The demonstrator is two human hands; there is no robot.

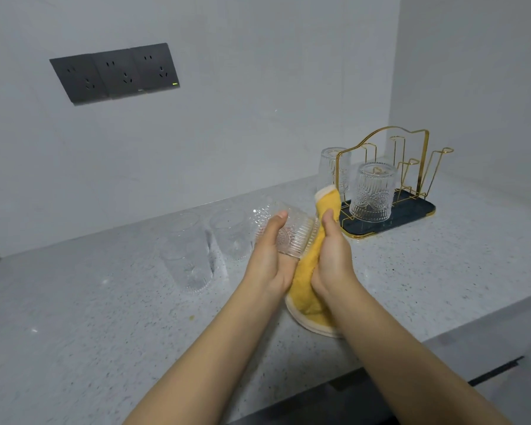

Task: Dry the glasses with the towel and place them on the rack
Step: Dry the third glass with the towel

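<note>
My left hand (269, 256) grips a clear embossed glass (288, 231), tipped on its side above the counter. My right hand (331, 256) clutches a yellow towel (307, 289) that runs up against the glass's mouth and hangs down to the counter. A gold wire rack (411, 167) on a dark tray (411, 214) stands at the right. Two glasses sit upside down on it: one in front (371, 193), one behind at the left (330, 167). Two more glasses stand on the counter to the left, a near one (186, 256) and a far one (230, 234).
The speckled grey counter (105, 317) meets a grey wall at the back and right. A dark socket panel (114, 73) is on the back wall. The counter's front edge runs diagonally at the lower right, with a dark gap below it.
</note>
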